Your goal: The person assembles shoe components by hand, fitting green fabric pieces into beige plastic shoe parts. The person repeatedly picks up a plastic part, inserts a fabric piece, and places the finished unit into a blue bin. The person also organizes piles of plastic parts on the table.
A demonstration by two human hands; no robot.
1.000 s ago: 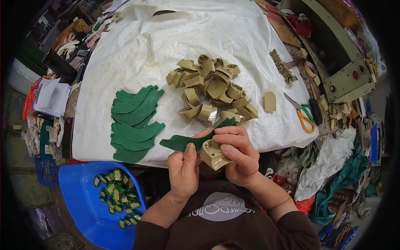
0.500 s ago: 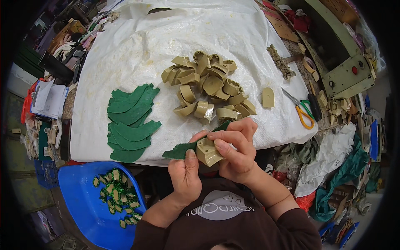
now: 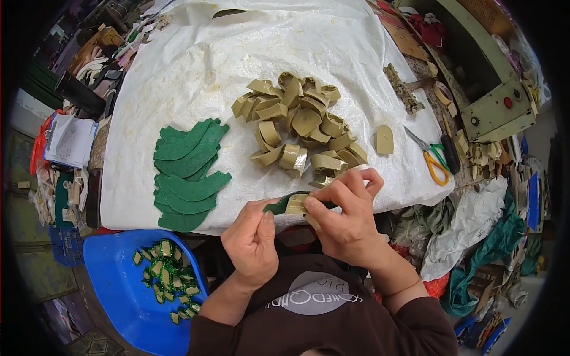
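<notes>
At the near edge of the table, my right hand [image 3: 349, 222] is closed on a beige plastic shoe heel [image 3: 296, 203]. A curved green fabric strip [image 3: 274, 206] lies along the heel's far side, and part of it is hidden by my fingers. With thumb and fingers, my left hand [image 3: 252, 234] pinches the strip's left end. More beige shoe heels [image 3: 306, 121] form a loose pile just beyond my hands. To the left lie two overlapping stacks of green fabric strips [image 3: 189, 188].
A white sheet [image 3: 196, 77] covers the table. Green-handled and orange-handled scissors [image 3: 436, 160] lie at right, near a single heel [image 3: 384, 140]. A blue basin [image 3: 119, 296] at lower left holds glittery green-covered pieces. A greenish metal machine [image 3: 504, 107] stands at far right.
The heel has been turned and moved slightly farther from me, and the green strip now curves along its far side. My left hand has shifted left with the strip's end.
</notes>
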